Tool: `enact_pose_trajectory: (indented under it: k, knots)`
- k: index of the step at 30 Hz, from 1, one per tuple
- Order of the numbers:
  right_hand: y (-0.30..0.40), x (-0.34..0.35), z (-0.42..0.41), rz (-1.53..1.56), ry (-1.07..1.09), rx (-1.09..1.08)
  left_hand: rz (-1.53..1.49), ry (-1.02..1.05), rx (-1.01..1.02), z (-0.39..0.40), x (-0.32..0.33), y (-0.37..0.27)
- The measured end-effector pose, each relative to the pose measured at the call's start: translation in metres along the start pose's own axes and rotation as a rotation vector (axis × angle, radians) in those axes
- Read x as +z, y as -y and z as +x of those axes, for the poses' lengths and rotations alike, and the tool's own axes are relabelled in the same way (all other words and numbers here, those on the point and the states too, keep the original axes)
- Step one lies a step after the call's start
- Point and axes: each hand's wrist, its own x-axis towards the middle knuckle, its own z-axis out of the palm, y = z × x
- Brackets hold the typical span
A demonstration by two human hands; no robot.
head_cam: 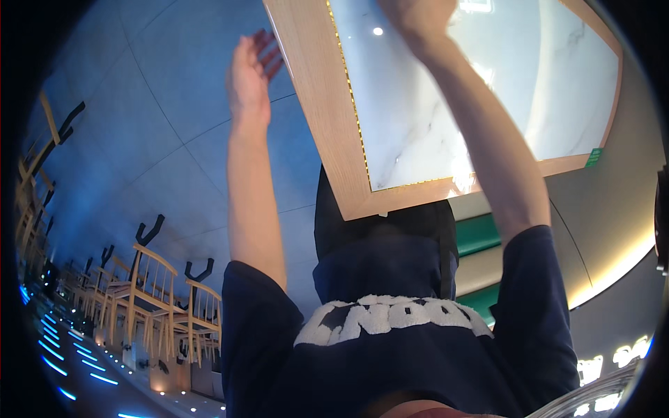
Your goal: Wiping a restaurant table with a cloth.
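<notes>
My left hand (252,73) is beside the light wood border of a table (319,104), its fingers spread and slightly blurred. Nothing shows in that hand; whether its fingertips touch the table's edge, I cannot tell. Above the white marble-look tabletop (407,136) is my right hand (420,18), cut off by the top of the picture. Its fingers are out of view, so what it holds or touches stays hidden. A gold strip (355,109) runs between the wood border and the marble-look surface. One far corner bears a green sticker (593,157).
To the left, several wooden chairs (151,292) appear upturned on tables, with black table feet (151,230) near the tiled floor (172,104). A green and cream bench seat (478,235) lies under my right arm. Lit signs (590,368) glow at lower right.
</notes>
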Motion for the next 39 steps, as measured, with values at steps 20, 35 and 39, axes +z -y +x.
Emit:
enact_pose_trajectory:
  k: [20, 35, 39]
  knots:
    - [-0.089, -0.050, -0.102, -0.028, 0.387, -0.501, 0.554, -0.250, 0.370, 0.008, 0.039, 0.000]
    - [-0.017, -0.105, -0.302, 0.278, 0.464, -0.600, 0.611, -0.268, 0.325, 0.001, 0.042, -0.007]
    - [-0.086, -0.110, -0.246, 0.115, 0.360, -0.627, 0.617, -0.235, 0.331, 0.006, 0.029, -0.012]
